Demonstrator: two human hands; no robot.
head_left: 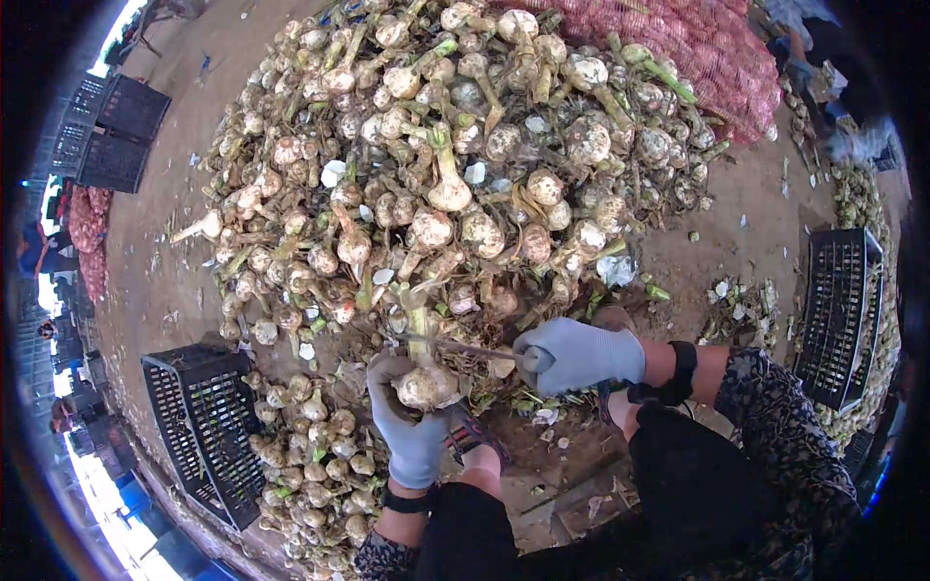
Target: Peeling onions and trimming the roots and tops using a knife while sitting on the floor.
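My left hand (411,428), in a grey glove, grips a garlic bulb (427,386) whose thick pale stem points away from me. My right hand (577,356), gloved alike, is closed around the handle of a knife (472,349). The narrow blade reaches left across the stem just above the bulb; whether it has cut in, I cannot tell. Beyond both hands rises a large heap of garlic bulbs (436,189) with stems and roots. Trimmed-looking garlic bulbs (316,465) lie in a smaller pile left of my left hand.
A black plastic crate (207,428) stands at the left, another crate (839,319) at the right. Red mesh sacks (683,58) lie behind the heap. Stacked crates (116,131) are at the far left. Garlic scraps (741,309) litter the floor. Another person (821,65) is at the upper right.
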